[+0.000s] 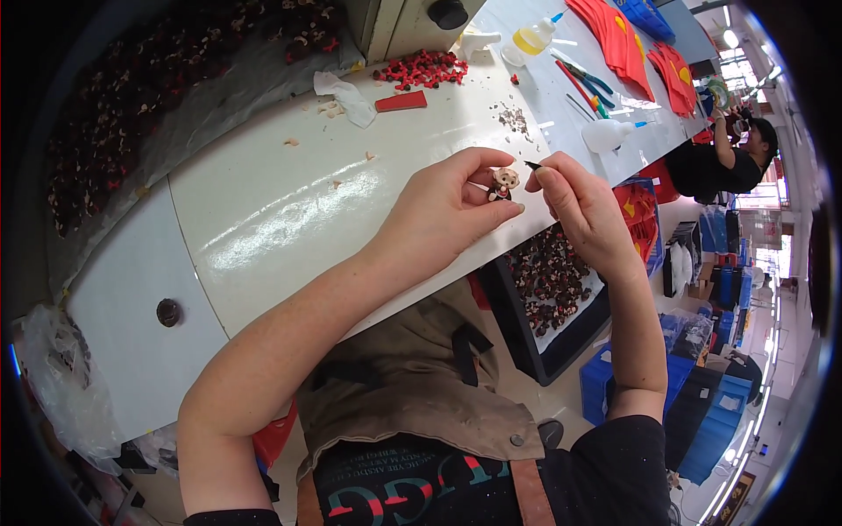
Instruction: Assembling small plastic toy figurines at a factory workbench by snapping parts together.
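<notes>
My left hand (456, 197) pinches a small figurine (503, 182) with a pale head and a dark body between thumb and fingers, above the edge of the table. Close by on its right, my right hand (579, 206) is closed on a small dark pointed piece (531, 165). Only its tip sticks out past the thumb and index finger, so I cannot make out its kind. The tip is near the figurine's head but apart from it. Small crumbs (513, 120) lie on the tabletop (281, 193) beyond my hands.
Red and black small parts (425, 68) are heaped at the back, near a red block (401, 102) and crumpled tissue (346, 98). Bottles (607, 136) and pliers (589, 79) lie at the right. A black tray (526, 342) of figurines sits below the table edge. Another person (728, 158) works farther right.
</notes>
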{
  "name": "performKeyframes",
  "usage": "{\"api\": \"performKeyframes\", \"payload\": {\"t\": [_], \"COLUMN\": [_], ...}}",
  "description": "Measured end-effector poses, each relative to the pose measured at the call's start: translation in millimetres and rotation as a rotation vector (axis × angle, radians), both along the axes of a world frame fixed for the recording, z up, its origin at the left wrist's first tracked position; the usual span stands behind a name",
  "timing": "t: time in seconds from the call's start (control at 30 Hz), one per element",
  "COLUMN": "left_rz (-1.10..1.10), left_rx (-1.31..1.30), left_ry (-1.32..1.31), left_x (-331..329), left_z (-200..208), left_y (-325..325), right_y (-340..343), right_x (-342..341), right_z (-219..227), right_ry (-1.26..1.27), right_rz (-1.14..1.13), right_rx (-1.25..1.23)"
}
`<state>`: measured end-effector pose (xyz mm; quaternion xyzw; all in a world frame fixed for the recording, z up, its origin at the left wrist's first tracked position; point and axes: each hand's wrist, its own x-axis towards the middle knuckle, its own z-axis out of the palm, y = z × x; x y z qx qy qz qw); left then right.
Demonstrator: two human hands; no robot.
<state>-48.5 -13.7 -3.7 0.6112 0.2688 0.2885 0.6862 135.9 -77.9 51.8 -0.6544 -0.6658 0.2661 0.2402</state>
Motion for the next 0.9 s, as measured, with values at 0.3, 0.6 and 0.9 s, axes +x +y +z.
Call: {"api": "performKeyframes", "payload": {"t": [0.3,0.6,0.9], "left_rz": [0.014,0.028,0.053], "left_rx": [-0.077,-0.06,-0.036], "left_ry": [-0.04,-0.015,0.005], "left_x": [-2.2,-4.8,-7.9], "left_z": [-2.5,-4.6,0.9], "left_y": [-0.3,-0.9,-3.4], "right_y": [-0.1,-8.2,-7.9], "right_x": [-2.6,-11.9,-14.9], "right_z": [-7.2,-0.1,-1.3], "right_ry": [-0.062,-0.374,0.188], "right_rz": [-0.006,0.067,-0.209], "right_rx": [0.036,0.107,-0.054]}}
